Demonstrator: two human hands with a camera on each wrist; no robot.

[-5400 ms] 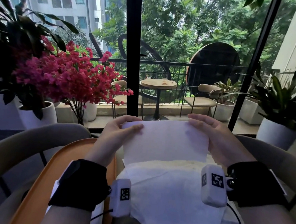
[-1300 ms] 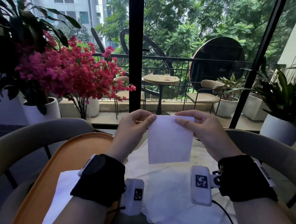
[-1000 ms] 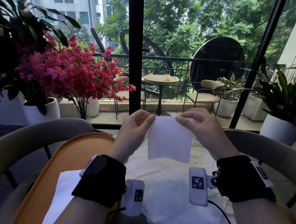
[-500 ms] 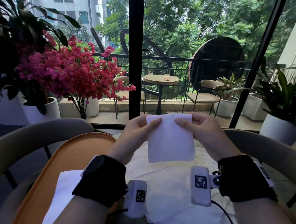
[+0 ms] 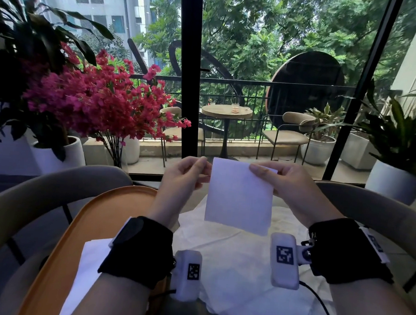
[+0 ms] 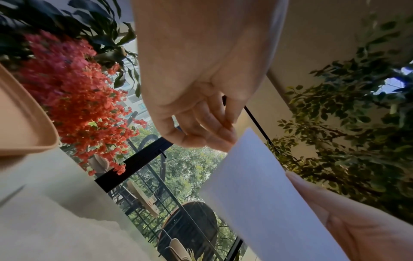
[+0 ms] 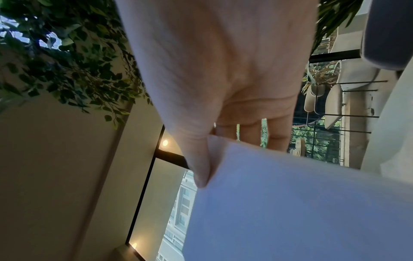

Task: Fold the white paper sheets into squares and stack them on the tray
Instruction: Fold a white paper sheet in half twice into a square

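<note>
Head view: folded sheet (image 5: 240, 195) between right hand (image 5: 287, 184) fingers (image 5: 258, 171).

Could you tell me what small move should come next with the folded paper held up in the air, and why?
Probably carry the folded paper left and down onto the orange tray. It already looks roughly square, only the right hand pinches its top corner, the left hand sits just beside its edge, and a folded sheet already lies on the tray.
</note>
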